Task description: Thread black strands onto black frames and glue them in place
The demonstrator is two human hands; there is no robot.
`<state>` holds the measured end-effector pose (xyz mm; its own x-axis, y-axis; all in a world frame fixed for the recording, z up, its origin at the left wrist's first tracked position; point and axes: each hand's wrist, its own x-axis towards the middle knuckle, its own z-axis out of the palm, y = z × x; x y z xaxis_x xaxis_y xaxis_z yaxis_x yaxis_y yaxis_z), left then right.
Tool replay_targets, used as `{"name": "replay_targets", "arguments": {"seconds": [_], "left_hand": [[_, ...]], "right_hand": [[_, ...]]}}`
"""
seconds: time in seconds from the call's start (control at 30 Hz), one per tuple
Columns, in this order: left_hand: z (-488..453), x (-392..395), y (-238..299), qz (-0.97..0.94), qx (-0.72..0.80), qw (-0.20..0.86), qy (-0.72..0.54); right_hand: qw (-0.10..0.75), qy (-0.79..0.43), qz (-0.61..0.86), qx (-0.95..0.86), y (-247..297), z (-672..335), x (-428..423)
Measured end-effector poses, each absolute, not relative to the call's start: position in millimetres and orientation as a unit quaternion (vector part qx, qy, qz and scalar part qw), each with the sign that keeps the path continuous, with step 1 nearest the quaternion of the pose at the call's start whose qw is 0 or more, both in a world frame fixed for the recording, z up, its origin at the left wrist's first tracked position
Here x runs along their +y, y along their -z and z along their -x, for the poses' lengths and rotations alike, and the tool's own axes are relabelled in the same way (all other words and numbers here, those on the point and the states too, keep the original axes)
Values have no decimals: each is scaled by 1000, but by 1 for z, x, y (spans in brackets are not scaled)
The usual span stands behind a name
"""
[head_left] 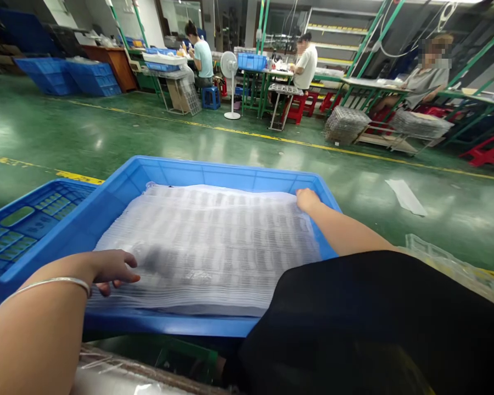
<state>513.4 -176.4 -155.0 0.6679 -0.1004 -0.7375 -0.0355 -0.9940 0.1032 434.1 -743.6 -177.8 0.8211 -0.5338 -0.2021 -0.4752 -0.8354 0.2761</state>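
A blue plastic crate sits in front of me, holding a thick stack of clear plastic trays. At the stack's near left corner my left hand, silver bangle on the wrist, curls its fingers round the stack's edge. My right hand reaches to the far right corner, fingers bent over the stack's edge and partly hidden behind it. My black sleeve covers the crate's near right corner.
A second blue crate, with a gridded bottom, lies to the left. Across the green floor with its yellow line, three people sit at workbenches. There are a white fan, red stools and stacks of trays. A white sheet lies on the floor.
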Motion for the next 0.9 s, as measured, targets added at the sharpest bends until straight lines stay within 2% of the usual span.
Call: {"name": "replay_targets", "arguments": {"seconds": [0.1,0.3,0.37,0.6,0.73,0.9], "left_hand": [[-514,-178,152,-857,16,77,509],[-519,-174,158,-834,-2,95,544],[-519,-175,158,-831,-10,95,548],[-512,-182,148,-834,-9,96,544],[-508,-185,143,-834,-11,99,543],[-506,-188,140,-830,0,95,550]], "right_hand": [[99,121,-954,-257,168,-431,-733],[57,94,-984,-142,135,-409,-660],[14,133,-989,-70,126,-388,-624],[-199,433,-869,134,125,-309,-544],[-206,453,-856,138,133,-297,-531],[-245,445,-851,131,114,-295,-531]]}}
